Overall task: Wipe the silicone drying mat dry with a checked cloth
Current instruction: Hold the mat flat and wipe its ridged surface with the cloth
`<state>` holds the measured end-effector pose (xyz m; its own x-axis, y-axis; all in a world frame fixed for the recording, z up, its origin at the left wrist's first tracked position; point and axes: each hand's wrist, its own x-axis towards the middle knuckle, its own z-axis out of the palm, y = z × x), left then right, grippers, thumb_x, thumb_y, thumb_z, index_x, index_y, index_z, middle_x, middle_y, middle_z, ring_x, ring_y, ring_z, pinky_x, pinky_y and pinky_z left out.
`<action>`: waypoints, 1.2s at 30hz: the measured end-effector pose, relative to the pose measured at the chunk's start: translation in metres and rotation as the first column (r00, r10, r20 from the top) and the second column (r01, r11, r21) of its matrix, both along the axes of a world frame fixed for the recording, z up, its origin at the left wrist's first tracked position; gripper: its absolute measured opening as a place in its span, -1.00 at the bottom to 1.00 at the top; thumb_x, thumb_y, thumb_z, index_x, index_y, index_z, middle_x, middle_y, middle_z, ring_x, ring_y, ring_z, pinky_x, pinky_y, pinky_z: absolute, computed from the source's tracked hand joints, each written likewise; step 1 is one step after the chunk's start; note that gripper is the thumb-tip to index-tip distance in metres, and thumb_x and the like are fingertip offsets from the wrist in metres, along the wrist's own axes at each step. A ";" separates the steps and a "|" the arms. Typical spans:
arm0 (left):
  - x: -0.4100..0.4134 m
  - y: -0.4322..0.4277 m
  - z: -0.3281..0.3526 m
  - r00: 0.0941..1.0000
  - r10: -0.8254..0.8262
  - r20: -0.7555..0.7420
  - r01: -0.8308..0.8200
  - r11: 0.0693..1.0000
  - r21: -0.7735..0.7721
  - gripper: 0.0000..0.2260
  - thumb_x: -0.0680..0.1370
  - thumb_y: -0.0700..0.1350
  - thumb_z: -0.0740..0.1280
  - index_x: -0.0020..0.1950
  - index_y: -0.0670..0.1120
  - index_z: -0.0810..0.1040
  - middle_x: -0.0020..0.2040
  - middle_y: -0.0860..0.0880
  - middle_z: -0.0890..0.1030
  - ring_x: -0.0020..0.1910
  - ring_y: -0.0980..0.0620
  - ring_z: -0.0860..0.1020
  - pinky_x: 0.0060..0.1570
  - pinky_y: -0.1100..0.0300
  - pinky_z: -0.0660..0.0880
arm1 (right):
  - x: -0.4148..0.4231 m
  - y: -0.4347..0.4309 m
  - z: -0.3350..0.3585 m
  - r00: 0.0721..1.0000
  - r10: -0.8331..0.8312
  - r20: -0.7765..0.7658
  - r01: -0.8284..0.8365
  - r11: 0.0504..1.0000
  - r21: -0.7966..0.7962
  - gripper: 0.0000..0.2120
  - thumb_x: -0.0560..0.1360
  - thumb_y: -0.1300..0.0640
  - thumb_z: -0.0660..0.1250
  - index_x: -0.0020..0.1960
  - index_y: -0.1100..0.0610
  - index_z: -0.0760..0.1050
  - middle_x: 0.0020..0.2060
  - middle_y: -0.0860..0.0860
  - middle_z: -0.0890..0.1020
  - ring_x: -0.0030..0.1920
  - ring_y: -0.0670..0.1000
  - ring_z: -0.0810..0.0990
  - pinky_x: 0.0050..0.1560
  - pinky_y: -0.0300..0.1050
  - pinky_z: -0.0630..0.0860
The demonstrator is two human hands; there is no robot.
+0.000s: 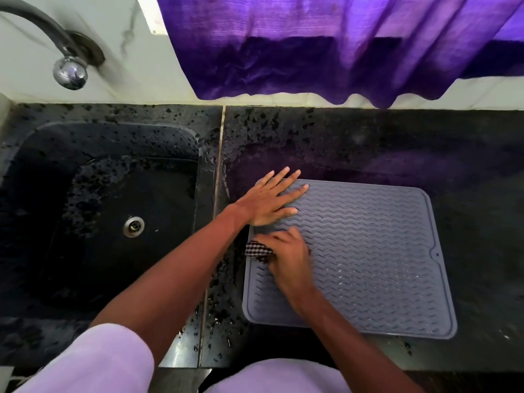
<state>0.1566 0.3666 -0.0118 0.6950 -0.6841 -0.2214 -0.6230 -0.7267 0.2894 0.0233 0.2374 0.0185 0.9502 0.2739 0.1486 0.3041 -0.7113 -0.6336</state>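
Note:
A grey silicone drying mat (368, 251) with wavy ridges lies flat on the black counter, right of the sink. My left hand (269, 198) lies flat with straight, spread fingers on the mat's far left corner. Just below it, my right hand (286, 256) covers a bunched dark checked cloth (256, 249) at the mat's left edge, fingers curled over it. Only a small piece of the cloth shows past the fingers. Small wet glints show on the mat's ridges.
A black sink (107, 211) with a metal drain lies to the left. A chrome tap (68, 69) juts from the wall above it. Water drops dot the counter strip (215, 316) between sink and mat. A purple curtain (326, 46) hangs over the counter's back.

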 end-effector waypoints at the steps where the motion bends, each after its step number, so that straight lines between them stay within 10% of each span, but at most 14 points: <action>1: 0.001 0.000 0.001 1.000 -0.005 -0.015 0.005 1.000 0.004 -0.38 0.64 0.33 -0.16 0.65 0.15 -0.21 0.66 -0.03 -0.30 0.61 -0.06 -0.36 0.53 0.02 -0.42 | 0.001 0.007 0.000 1.000 0.026 -0.005 -0.026 1.000 0.007 -0.62 0.32 0.33 0.49 0.07 0.02 0.66 -0.17 -0.07 0.65 -0.14 0.01 0.42 -0.19 -0.11 0.40; 6: 0.002 0.001 0.000 1.000 -0.011 0.002 0.011 1.000 0.004 -0.38 0.62 0.35 -0.18 0.63 0.18 -0.24 0.66 -0.02 -0.30 0.60 -0.04 -0.38 0.51 0.05 -0.45 | 0.000 0.001 0.012 0.948 0.315 -0.049 -0.317 0.947 -0.051 -0.50 0.31 0.37 0.43 0.20 0.03 0.59 -0.05 -0.05 0.67 -0.13 0.03 0.42 -0.15 -0.08 0.43; 14: 0.000 -0.002 0.002 0.999 0.014 0.029 -0.015 1.000 0.006 -0.40 0.63 0.32 -0.17 0.61 0.18 -0.25 0.65 0.00 -0.31 0.60 -0.02 -0.38 0.48 0.10 -0.49 | -0.002 -0.100 0.010 0.983 -0.176 0.045 0.179 0.981 -0.073 -0.53 0.27 0.44 0.46 0.11 0.08 0.62 0.00 -0.02 0.67 -0.06 0.10 0.55 -0.04 -0.09 0.39; 31: -0.001 -0.002 0.000 0.998 0.012 0.059 -0.012 1.000 0.002 -0.34 0.56 0.41 -0.31 0.62 0.18 -0.25 0.66 -0.01 -0.29 0.60 -0.01 -0.35 0.53 0.06 -0.41 | 0.008 -0.002 0.005 0.979 0.194 -0.062 -0.187 0.977 0.100 -0.62 0.37 0.34 0.37 0.13 0.07 0.61 -0.06 -0.03 0.67 -0.08 0.04 0.51 -0.05 -0.11 0.42; 36: -0.002 -0.001 -0.001 0.997 0.023 0.072 -0.022 1.000 -0.010 -0.39 0.62 0.34 -0.19 0.63 0.18 -0.22 0.66 0.00 -0.28 0.61 -0.02 -0.34 0.49 0.11 -0.47 | -0.001 -0.055 0.014 0.998 0.036 -0.042 -0.033 0.996 0.078 -0.63 0.37 0.25 0.50 0.14 -0.01 0.61 0.01 -0.15 0.67 -0.06 0.00 0.55 0.00 -0.17 0.38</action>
<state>0.1542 0.3652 -0.0125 0.7240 -0.6701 -0.1637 -0.6263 -0.7380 0.2513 0.0226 0.1822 0.0321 0.9465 0.2957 0.1290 0.2983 -0.6497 -0.6992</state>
